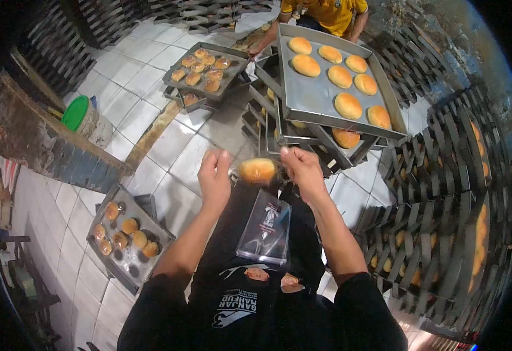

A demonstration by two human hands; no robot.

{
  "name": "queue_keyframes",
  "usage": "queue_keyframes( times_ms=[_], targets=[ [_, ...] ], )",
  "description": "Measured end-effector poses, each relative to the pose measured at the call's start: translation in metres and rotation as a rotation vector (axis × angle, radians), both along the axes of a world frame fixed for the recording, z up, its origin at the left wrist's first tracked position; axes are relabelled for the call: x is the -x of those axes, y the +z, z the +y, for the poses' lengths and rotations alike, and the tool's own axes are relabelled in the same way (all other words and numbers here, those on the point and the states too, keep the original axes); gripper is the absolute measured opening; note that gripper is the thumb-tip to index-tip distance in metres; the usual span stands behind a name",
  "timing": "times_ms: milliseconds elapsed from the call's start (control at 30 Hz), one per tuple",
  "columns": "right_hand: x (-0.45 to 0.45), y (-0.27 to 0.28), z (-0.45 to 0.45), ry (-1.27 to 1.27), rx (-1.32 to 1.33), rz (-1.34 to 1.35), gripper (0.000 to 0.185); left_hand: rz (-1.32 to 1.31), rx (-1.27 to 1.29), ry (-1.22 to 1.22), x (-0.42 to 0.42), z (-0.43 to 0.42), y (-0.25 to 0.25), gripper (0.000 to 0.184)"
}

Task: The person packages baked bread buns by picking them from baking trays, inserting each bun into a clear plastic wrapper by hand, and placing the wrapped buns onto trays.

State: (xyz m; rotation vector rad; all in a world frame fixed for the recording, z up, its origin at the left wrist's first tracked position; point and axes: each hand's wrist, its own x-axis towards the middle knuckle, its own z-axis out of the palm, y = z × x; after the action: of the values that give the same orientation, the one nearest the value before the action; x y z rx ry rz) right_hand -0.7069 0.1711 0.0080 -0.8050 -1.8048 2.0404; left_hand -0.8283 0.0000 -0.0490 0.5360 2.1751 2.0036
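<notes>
A golden bun (pixel 257 169) in a clear plastic bag hangs between my two hands, above my lap. My left hand (pixel 214 175) is closed at the bag's left side, thumb against the fingers. On the right side, my right hand (pixel 302 169) pinches the other end of the bag. A stack of clear printed bags (pixel 266 228) lies on my lap, just below the bun. Beyond my right hand, a large metal tray (pixel 338 88) of unwrapped buns rests on top of a stack of trays.
At the lower left stands a tray (pixel 118 257) with several buns. Another tray of buns (pixel 181 88) is at the upper left, near a green-lidded bucket (pixel 92 123). A person in a yellow shirt (pixel 326 14) is behind the large tray. Stacked trays (pixel 431 234) line the right.
</notes>
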Motion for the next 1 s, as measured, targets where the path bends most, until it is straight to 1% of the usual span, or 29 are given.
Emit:
queue_keyframes(
  times_ms=[67, 100, 133, 200, 233, 300, 333, 367, 400, 433, 467, 500, 567, 600, 633, 667, 700, 733, 767, 800, 867, 900, 933, 967, 1000],
  targets=[
    [-0.020, -0.027, -0.011, 0.029, 0.102, -0.067, 0.037, 0.044, 0.025, 0.002, -0.020, -0.022, -0.020, 0.032],
    [-0.034, -0.044, -0.014, 0.072, 0.144, -0.173, 0.037, -0.241, -0.028, -0.070, -0.025, -0.031, -0.044, 0.028],
    [-0.047, -0.073, -0.018, 0.102, 0.198, -0.258, 0.034, -0.395, -0.059, -0.114, -0.025, -0.034, -0.054, 0.026],
    [-0.057, -0.080, -0.041, 0.075, 0.320, -0.251, 0.030, -0.706, -0.119, -0.187, -0.027, -0.039, -0.062, 0.023],
    [-0.059, -0.077, -0.045, 0.037, 0.395, -0.198, 0.027, -0.691, -0.246, -0.186, -0.023, -0.030, -0.063, 0.018],
    [-0.059, -0.057, -0.045, -0.074, 0.387, -0.002, 0.023, -0.798, -0.477, -0.263, -0.017, -0.015, -0.053, 0.015],
    [-0.052, -0.041, -0.036, -0.133, 0.364, 0.109, 0.021, -0.841, -0.602, -0.314, -0.011, 0.000, -0.041, 0.013],
    [-0.047, -0.027, -0.021, -0.167, 0.093, 0.134, 0.021, -0.821, -0.694, -0.365, -0.013, 0.014, -0.019, 0.012],
    [-0.047, -0.011, -0.005, -0.204, -0.172, 0.147, 0.020, -0.840, -0.756, -0.397, -0.014, 0.028, -0.001, 0.023],
    [-0.044, 0.012, 0.017, -0.226, -0.579, 0.125, 0.019, -0.761, -0.702, -0.397, -0.018, 0.037, 0.012, 0.032],
    [-0.043, 0.024, 0.029, -0.220, -0.855, 0.078, 0.022, -0.675, -0.660, -0.392, -0.020, 0.045, 0.020, 0.041],
    [-0.044, 0.036, 0.040, -0.249, -1.133, 0.029, 0.029, -0.484, -0.393, -0.494, -0.024, 0.043, 0.020, 0.045],
    [-0.040, 0.051, 0.055, -0.270, -1.427, -0.088, 0.048, -0.069, 0.121, -0.618, -0.040, 0.021, 0.000, 0.055],
    [-0.047, 0.041, 0.051, -0.290, -1.466, -0.127, 0.059, 0.256, 0.212, -0.595, -0.052, 0.010, -0.020, 0.063],
    [-0.058, 0.033, 0.035, -0.278, -1.393, -0.159, 0.058, 0.499, 0.258, -0.568, -0.062, -0.001, -0.021, 0.055],
    [-0.073, 0.011, 0.020, -0.213, -1.094, -0.188, 0.053, 0.599, 0.324, -0.551, -0.066, -0.010, -0.022, 0.049],
    [-0.093, -0.019, 0.007, -0.044, -0.984, -0.274, 0.051, 0.691, 0.406, -0.541, -0.070, -0.022, -0.025, 0.044],
    [-0.107, -0.032, -0.007, 0.130, -0.963, -0.276, 0.050, 0.783, 0.500, -0.547, -0.075, -0.034, -0.027, 0.038],
    [-0.115, -0.037, -0.021, 0.215, -1.126, -0.280, 0.050, 0.815, 0.405, -0.559, -0.074, -0.036, -0.027, 0.025],
    [-0.124, -0.040, -0.034, 0.287, -1.287, -0.285, 0.050, 0.895, 0.366, -0.592, -0.071, -0.041, -0.026, 0.027],
    [-0.137, -0.032, -0.037, 0.368, -1.296, -0.339, 0.048, 1.037, 0.260, -0.690, -0.070, -0.049, -0.029, 0.032],
    [-0.141, -0.021, -0.035, 0.355, -1.380, -0.297, 0.038, 0.967, 0.191, -0.709, -0.070, -0.051, -0.028, 0.037],
    [-0.143, 0.001, -0.031, 0.387, -1.234, -0.233, 0.030, 0.581, 0.191, -0.684, -0.084, -0.051, -0.003, 0.037],
    [-0.148, 0.024, -0.026, 0.450, -0.916, -0.210, 0.027, 0.077, 0.139, -0.801, -0.090, -0.051, 0.019, 0.035],
    [-0.150, 0.037, -0.015, 0.485, -0.623, -0.166, 0.024, -0.204, 0.156, -0.970, -0.081, -0.048, 0.020, 0.033]
  ],
)
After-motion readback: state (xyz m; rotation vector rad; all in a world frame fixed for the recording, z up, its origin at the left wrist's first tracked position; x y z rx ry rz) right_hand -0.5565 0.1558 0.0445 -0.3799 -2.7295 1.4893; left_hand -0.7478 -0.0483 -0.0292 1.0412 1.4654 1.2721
